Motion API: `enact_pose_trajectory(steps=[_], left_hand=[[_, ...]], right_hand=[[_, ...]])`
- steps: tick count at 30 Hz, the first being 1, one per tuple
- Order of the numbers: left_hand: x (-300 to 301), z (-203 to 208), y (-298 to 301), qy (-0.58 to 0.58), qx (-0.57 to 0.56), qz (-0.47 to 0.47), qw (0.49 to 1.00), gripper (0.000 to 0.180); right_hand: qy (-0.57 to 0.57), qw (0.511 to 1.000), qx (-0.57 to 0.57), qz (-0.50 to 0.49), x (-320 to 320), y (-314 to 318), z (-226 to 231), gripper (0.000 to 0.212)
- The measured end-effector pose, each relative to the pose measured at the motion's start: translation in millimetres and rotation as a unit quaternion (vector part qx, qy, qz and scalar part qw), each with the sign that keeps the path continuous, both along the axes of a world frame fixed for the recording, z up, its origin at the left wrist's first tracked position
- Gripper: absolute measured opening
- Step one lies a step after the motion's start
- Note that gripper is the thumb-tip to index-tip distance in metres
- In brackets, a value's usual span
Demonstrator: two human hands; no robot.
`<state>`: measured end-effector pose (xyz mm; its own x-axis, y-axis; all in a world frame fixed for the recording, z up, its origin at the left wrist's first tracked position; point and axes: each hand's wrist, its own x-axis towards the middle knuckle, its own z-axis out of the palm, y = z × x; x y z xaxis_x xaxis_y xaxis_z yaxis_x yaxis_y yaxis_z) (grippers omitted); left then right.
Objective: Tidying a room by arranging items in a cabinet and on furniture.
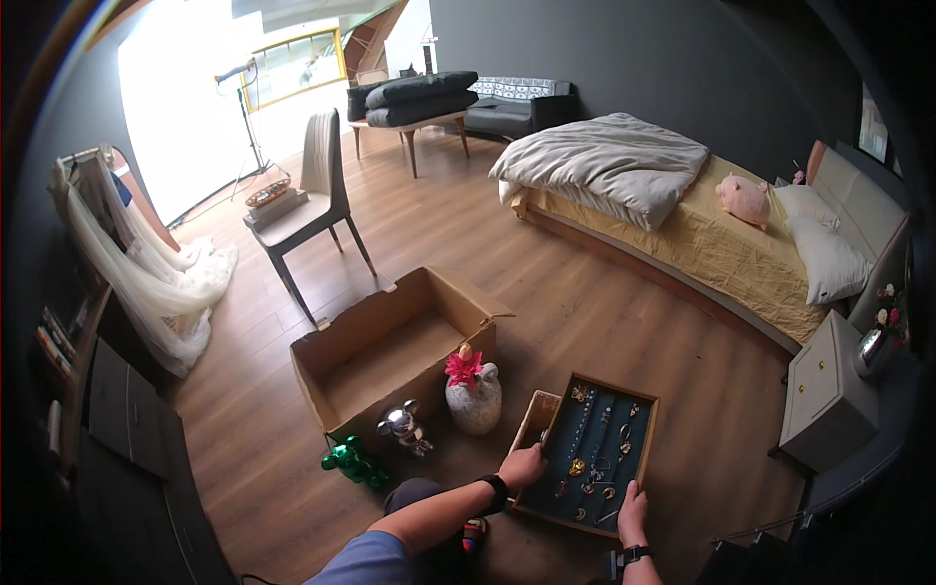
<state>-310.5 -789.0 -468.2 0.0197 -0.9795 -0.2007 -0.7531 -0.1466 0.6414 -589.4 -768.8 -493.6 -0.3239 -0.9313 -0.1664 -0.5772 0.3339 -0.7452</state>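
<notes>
A shallow wooden tray (649,429) lined in dark green lies on the wood floor, with several pieces of jewellery laid out in it. My left hand (522,466) grips the tray's left edge. My right hand (632,511) holds its near edge. Just left of the tray stands a pale round vase (475,400) with a pink flower in it.
An open cardboard box (390,351) sits beyond the vase. A silver figurine (405,424) and a green one (353,462) stand at its near side. A chair (317,200), a bed (682,234) and a white nightstand (827,395) stand around.
</notes>
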Motion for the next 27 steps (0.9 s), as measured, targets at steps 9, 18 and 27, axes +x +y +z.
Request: enact_pose_trajectory(steps=[9, 18, 27], left_hand=[[2.9, -2.5, 1.1, -0.006, 0.002, 0.003, 1.0, 0.032], [2.3, -2.7, 8.1, -0.018, 0.018, -0.009, 1.0, 0.033], [12.1, 16.1, -1.8, -0.078, 0.052, -0.026, 0.995, 0.042]], right_hand=[[-0.014, 1.0, -0.012, -0.005, 4.3, -1.0, -1.9, 0.061], [-0.034, 0.999, -0.016, -0.009, 3.1, 7.6, -3.2, 0.061], [-0.047, 0.999, 0.008, 0.008, 3.1, -9.6, -9.6, 0.054]])
